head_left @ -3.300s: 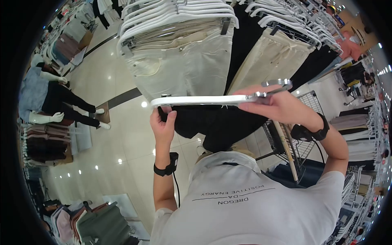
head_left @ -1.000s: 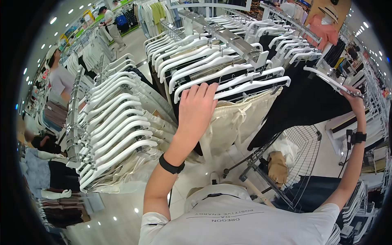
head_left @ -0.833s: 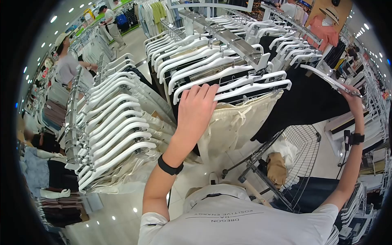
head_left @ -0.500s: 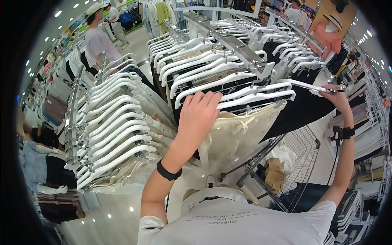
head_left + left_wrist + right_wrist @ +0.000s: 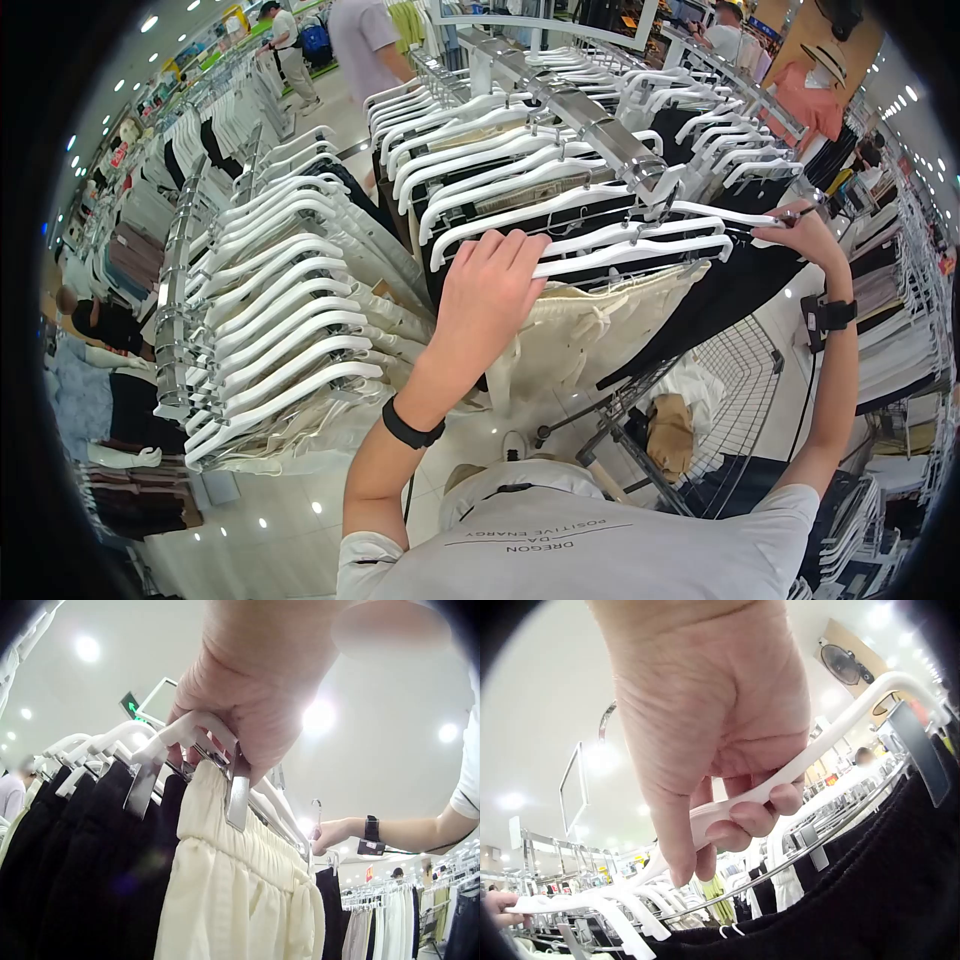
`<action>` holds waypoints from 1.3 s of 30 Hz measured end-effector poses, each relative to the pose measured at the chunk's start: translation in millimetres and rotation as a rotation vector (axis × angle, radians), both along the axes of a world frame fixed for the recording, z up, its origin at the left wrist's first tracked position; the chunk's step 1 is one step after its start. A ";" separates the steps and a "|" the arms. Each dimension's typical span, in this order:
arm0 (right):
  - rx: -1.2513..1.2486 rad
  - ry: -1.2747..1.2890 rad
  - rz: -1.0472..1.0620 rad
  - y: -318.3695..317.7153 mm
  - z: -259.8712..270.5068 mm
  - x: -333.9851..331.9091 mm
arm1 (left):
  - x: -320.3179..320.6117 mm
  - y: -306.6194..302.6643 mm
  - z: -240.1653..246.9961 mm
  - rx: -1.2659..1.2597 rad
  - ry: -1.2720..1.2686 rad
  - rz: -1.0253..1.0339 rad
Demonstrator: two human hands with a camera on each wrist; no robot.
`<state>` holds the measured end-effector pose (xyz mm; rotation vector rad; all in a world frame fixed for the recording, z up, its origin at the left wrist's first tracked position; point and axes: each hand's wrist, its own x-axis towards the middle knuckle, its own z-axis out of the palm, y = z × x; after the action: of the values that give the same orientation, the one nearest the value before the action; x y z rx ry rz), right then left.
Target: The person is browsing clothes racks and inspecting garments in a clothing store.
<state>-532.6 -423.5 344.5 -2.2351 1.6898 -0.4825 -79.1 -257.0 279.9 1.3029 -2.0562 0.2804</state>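
Observation:
My left hand (image 5: 490,290) grips the near ends of white hangers on the middle rack. From the front one hang cream drawstring trousers (image 5: 570,335), their gathered waistband clipped at the side in the left wrist view. My right hand (image 5: 808,238) holds a white hanger (image 5: 817,750), fingers curled round its bar near the metal hook (image 5: 607,718). Black trousers (image 5: 892,892) hang from this hanger's clips. In the head view its far end reaches over to the right ends of the racked hangers, just below the end of the chrome rail (image 5: 640,165).
To the left, another rack carries many white hangers (image 5: 290,305) with pale trousers. A wire shopping cart (image 5: 745,370) with brown clothing (image 5: 670,440) stands below my right arm. A person in a light shirt (image 5: 365,45) is behind the racks.
My left hand has gone from the held hanger to the racked ones. My right hand has swung out right, then back left toward the rail with the black trousers. A passer-by has walked rightward.

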 end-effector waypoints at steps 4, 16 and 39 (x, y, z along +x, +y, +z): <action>-0.050 0.008 -0.022 2.7 -0.4 -1.0 | -1.1 -1.1 -2.1 -0.005 0.002 0.012; -0.119 -0.082 -0.089 -1.4 -3.4 -8.2 | -6.4 -3.8 -2.8 -0.085 -0.044 0.039; -0.210 -0.101 -0.070 14.7 -1.7 -2.2 | -15.6 -19.8 0.4 -0.098 -0.050 0.078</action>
<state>-534.8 -408.7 342.8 -2.2546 1.7416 -0.8099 -94.6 -276.8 280.3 1.3300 -2.0094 0.4480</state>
